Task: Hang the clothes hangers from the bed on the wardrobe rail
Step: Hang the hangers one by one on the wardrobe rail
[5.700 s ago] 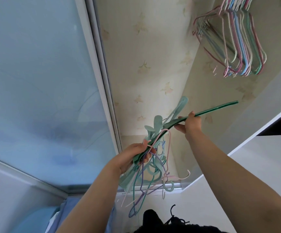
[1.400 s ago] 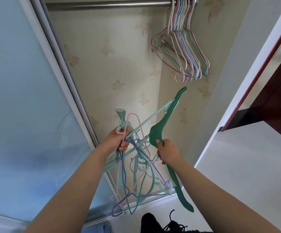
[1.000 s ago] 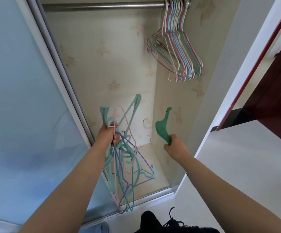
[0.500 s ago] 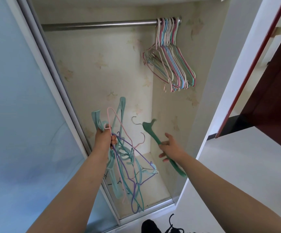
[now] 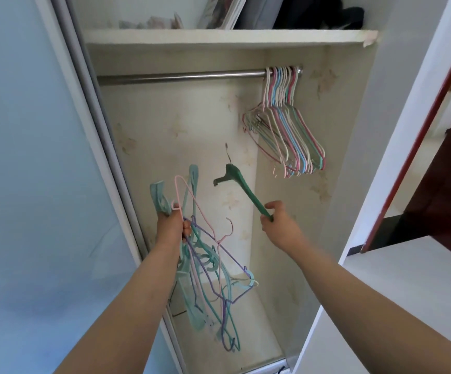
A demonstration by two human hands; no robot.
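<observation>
Below the wardrobe rail (image 5: 181, 75), I am gripping a tangled hanger bunch (image 5: 208, 265) in my closed left hand (image 5: 171, 228) and pinching a dark green hanger (image 5: 241, 188) in my right hand (image 5: 279, 225).

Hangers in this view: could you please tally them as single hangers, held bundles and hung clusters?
Single dark green hanger, in the right hand: 1
Held tangled bundle, in the left hand: 1
Hung cluster, on the rail: 1
Total: 3 groups; individual hangers within the bundle and cluster overlap too much to count.
</observation>
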